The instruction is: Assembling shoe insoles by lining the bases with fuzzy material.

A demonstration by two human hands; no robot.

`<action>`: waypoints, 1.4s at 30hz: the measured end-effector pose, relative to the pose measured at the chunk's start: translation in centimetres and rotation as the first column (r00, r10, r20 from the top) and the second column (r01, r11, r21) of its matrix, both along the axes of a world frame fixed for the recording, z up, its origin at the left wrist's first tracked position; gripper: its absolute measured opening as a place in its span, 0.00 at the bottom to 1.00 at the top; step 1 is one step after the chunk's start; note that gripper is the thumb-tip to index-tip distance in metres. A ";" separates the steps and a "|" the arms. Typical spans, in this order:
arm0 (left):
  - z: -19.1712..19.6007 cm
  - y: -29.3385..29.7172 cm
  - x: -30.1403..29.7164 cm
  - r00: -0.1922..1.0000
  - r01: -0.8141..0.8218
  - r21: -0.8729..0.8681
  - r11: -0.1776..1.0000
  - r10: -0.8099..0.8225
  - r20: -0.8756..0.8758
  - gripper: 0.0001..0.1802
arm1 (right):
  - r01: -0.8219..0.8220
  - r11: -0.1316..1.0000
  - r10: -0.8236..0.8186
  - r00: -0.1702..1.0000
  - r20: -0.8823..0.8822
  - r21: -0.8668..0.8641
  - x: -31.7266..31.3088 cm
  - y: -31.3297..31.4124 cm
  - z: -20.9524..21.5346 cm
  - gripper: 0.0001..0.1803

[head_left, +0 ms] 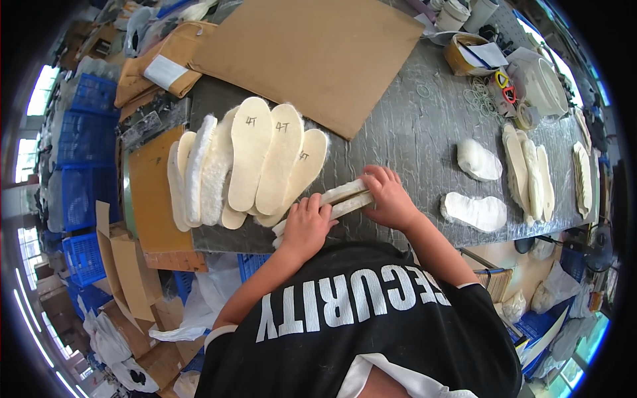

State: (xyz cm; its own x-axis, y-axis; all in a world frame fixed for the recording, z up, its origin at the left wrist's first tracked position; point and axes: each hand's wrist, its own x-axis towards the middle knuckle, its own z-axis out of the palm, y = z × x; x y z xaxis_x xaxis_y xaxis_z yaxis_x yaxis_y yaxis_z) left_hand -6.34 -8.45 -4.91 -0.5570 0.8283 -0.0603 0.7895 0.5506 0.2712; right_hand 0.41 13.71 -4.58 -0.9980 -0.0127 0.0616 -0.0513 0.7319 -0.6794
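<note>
My left hand (307, 226) and my right hand (391, 198) are both closed on a pair of fleecy insoles (342, 194), turned edge-on just above the table's near edge. The left grips the nearer-left end; the right pinches the far-right end between thumb and fingers. A gap shows between the two insoles. Left of my hands, several cream insoles (251, 156) lie overlapping in a fanned row, some with their smooth, hand-marked backs up, others showing white fleece. Their lower tips come close to my left hand.
A large brown cardboard sheet (312, 53) covers the table's far side. At right lie a loose fleece insole (474, 211), a rolled fleece piece (479, 160) and a stacked bunch of insoles (529, 174). Beyond are rubber bands (482, 97), scissors (505, 87) and a tub (541, 83).
</note>
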 end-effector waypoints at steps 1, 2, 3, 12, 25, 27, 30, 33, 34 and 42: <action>-0.1 0.1 -0.2 0.999 -0.003 -0.007 1.000 0.003 0.032 0.23 | 0.011 0.968 0.010 0.996 -0.084 0.252 -0.3 -0.7 1.0 0.39; -0.1 0.3 -0.2 0.998 0.003 -0.009 1.000 -0.002 0.067 0.23 | 0.012 0.968 0.010 0.996 -0.087 0.250 -0.6 -1.4 1.9 0.39; 0.0 0.5 -0.2 0.998 0.001 -0.012 1.000 0.000 0.062 0.23 | -0.054 0.938 0.107 0.985 -0.135 0.343 -1.0 -2.3 2.6 0.35; 1.5 -2.9 -6.5 0.754 -0.475 0.275 0.836 0.548 -0.363 0.24 | -0.212 0.801 0.280 0.959 -0.037 0.560 -1.9 -4.7 0.0 0.07; 0.2 -3.9 -11.0 0.487 -0.817 0.173 0.550 0.498 0.718 0.14 | -0.198 0.829 0.298 0.948 -0.114 0.523 -1.8 -4.9 0.6 0.05; -1.2 -3.8 -10.9 0.817 -0.576 0.197 0.793 0.559 0.138 0.15 | -0.213 0.833 0.309 0.945 -0.111 0.510 -1.9 -5.0 0.6 0.05; -0.3 -2.6 -10.3 0.788 -0.589 0.099 0.802 0.543 0.289 0.14 | -0.232 0.821 0.316 0.946 -0.077 0.522 -1.5 -4.7 0.4 0.09; -0.9 -1.9 -8.3 0.869 -0.495 0.294 0.818 0.463 0.175 0.13 | -0.218 0.831 0.310 0.945 -0.101 0.512 -1.1 -4.7 0.5 0.10; -1.0 -1.6 -7.8 0.902 -0.421 0.418 0.805 0.419 0.102 0.12 | -0.218 0.831 0.310 0.945 -0.100 0.512 -1.1 -4.7 0.4 0.10; 1.4 -0.6 -4.4 0.972 -0.233 0.315 0.920 0.232 0.042 0.10 | -0.203 0.825 0.334 0.928 -0.166 0.528 0.1 -4.7 -0.1 0.06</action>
State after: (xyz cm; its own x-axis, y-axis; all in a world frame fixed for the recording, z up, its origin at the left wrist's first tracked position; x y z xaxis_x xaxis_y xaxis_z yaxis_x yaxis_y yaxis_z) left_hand -10.75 -9.03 -3.49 -0.7365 0.6520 0.1802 0.6482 0.6040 0.4636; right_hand 0.46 8.96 -4.69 -0.9040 -0.3721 0.2107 -0.4089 0.8964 -0.1713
